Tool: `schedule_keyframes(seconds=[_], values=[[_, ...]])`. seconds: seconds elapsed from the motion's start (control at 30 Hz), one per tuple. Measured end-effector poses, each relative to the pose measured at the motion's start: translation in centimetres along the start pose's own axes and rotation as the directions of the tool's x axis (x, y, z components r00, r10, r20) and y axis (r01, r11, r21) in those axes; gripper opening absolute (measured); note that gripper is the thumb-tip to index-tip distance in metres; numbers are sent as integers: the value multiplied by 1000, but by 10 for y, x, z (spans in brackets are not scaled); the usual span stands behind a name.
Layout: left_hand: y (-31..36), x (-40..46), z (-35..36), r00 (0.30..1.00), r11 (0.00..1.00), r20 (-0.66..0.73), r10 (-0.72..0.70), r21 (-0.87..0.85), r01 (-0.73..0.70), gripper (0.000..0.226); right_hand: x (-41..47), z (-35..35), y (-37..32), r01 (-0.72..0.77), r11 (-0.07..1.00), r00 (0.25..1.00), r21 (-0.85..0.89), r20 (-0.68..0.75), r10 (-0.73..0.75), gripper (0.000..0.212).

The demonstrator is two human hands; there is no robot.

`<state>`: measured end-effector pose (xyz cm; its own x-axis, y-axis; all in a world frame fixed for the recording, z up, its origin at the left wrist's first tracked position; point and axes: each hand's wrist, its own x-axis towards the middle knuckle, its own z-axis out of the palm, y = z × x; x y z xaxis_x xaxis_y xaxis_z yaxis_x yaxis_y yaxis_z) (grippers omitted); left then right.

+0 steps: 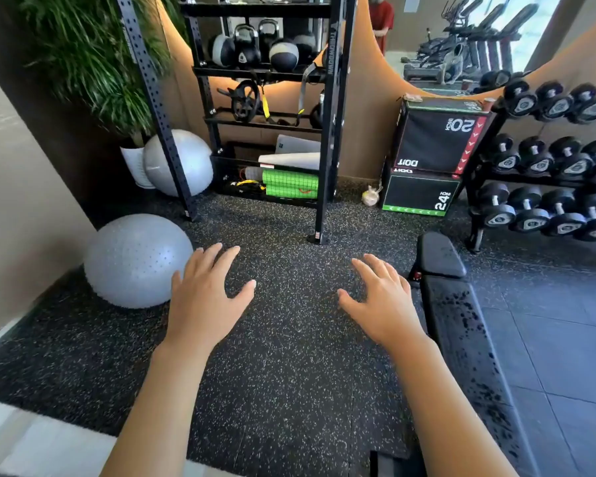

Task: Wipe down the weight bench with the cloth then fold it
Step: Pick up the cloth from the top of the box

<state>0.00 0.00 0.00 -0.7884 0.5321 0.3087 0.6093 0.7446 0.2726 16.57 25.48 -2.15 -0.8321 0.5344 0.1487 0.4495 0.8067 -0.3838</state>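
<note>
A black padded weight bench [461, 325] runs along the right side of the floor, its long pad speckled with droplets and its smaller end pad farther away. My left hand [207, 297] hovers palm down over the speckled rubber floor with fingers spread, holding nothing. My right hand [379, 301] is held out the same way, fingers spread and empty, just left of the bench's edge. I see no cloth in this view.
A grey exercise ball [135, 259] lies at the left, another [183, 163] behind it near a plant. A black storage rack [265, 98] with kettlebells stands ahead. Stacked plyo boxes [434, 156] and a dumbbell rack [558, 177] fill the right.
</note>
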Motion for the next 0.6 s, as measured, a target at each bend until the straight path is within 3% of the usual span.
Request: schedule_keyframes(seconds=[0.3, 0.6], values=[[82, 100, 50, 998, 998, 9, 58, -24, -57, 66, 90, -29, 90, -40, 998, 999, 57, -26, 41, 72], [113, 176, 80, 996, 994, 2, 91, -57, -91, 64, 160, -31, 124, -77, 991, 996, 106, -35, 81, 70]])
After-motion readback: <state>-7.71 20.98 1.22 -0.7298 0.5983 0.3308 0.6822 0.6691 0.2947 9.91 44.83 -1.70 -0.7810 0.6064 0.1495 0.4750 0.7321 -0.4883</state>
